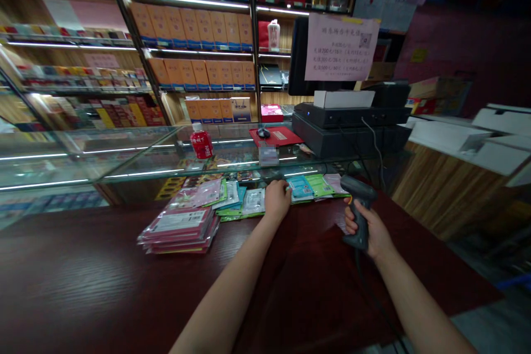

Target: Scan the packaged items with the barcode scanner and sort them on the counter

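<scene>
My right hand (371, 224) is wrapped around the handle of a dark grey barcode scanner (360, 193), held upright above the counter's right side. From its base a cable runs down toward me. My left hand (277, 199) rests among a row of flat plastic packets, fingers curled; what they hold is hidden. Just right of it lies a blue packet (300, 186), then a green packet (319, 184). A silver-white packet (253, 201) lies to its left. Farther left sits a stack of pink packets (180, 228) in clear wrapping.
Behind the dark red wooden counter (83, 282) stands a glass display case (166, 146). On it are a red-labelled bottle (201, 142), a mouse (263, 133) on a red mat (286, 135), and a black cash drawer (352, 135). White boxes (448, 135) stand right.
</scene>
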{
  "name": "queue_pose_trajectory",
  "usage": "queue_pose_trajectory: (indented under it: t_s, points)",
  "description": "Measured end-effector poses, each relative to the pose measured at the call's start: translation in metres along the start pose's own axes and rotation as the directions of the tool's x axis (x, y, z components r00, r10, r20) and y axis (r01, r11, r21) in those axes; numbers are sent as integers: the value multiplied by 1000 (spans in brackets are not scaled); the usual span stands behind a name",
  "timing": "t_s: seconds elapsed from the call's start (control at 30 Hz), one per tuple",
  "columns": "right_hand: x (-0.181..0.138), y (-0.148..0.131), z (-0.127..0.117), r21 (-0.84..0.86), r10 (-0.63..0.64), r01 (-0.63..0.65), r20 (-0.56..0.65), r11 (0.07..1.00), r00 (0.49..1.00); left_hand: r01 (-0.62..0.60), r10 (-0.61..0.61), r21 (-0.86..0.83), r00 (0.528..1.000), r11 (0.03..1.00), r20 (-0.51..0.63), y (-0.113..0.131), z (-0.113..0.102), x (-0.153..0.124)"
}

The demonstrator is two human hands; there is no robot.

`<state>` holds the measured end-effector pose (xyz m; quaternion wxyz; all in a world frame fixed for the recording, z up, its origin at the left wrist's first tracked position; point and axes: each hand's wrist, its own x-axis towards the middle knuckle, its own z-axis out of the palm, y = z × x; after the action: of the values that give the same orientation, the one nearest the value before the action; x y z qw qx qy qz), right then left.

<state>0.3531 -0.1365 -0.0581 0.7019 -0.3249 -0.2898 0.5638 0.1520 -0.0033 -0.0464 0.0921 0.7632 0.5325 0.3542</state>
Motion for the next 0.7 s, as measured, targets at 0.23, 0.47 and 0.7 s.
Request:
queue_pose_trajectory:
  t_s: [0.23, 0.47, 0.7]
  points:
    - [-1, 1, 0, -5, -1, 1, -14, 1000, 1000, -105, 53, 203, 967, 974, 247, -40, -62, 8]
    - [-2, 1, -1, -22, 10, -10, -9, 1000, 1000, -50, -56, 571, 985, 819, 166, -54, -69, -11]
    - [-2, 1, -2, -38, 10, -11, -33, 999, 999, -104, -27, 540, 973, 835, 229, -48, -59, -17]
